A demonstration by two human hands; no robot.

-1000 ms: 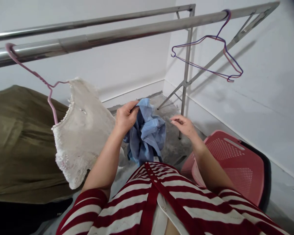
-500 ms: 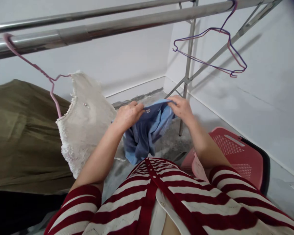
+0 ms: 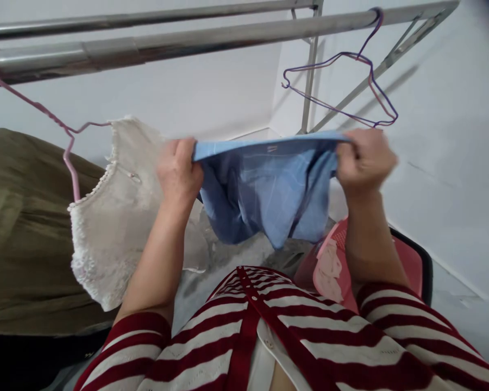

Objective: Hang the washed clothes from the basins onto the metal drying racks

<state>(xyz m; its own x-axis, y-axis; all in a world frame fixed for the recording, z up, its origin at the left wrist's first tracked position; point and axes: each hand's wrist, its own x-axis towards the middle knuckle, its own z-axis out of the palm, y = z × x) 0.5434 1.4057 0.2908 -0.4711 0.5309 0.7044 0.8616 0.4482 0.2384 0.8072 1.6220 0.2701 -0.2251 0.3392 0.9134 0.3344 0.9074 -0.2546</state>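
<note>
A light blue garment (image 3: 264, 187) with faint pale lines hangs stretched in front of me, a small tag at the middle of its top edge. I cannot make out whether it is a shirt or something else. My left hand (image 3: 180, 169) is closed around its left upper corner, close to a cream lace-trimmed top (image 3: 118, 217). At the other upper corner, my right hand (image 3: 367, 158) is wrapped round the fabric, slightly blurred. The cream top hangs from a pink hanger (image 3: 67, 138) on the rack's left.
A metal clothes rail (image 3: 212, 39) crosses above my hands. Thin hangers (image 3: 342, 111), purple and pinkish, hang at its right. An olive-green garment (image 3: 20, 233) hangs at far left. A pink basket (image 3: 409, 266) with pale pink cloth (image 3: 328, 271) in it sits on the floor at right.
My hands have risen and moved apart. The blue garment, bunched before, is now pulled out wide between them. More of the pale pink cloth in the basket shows.
</note>
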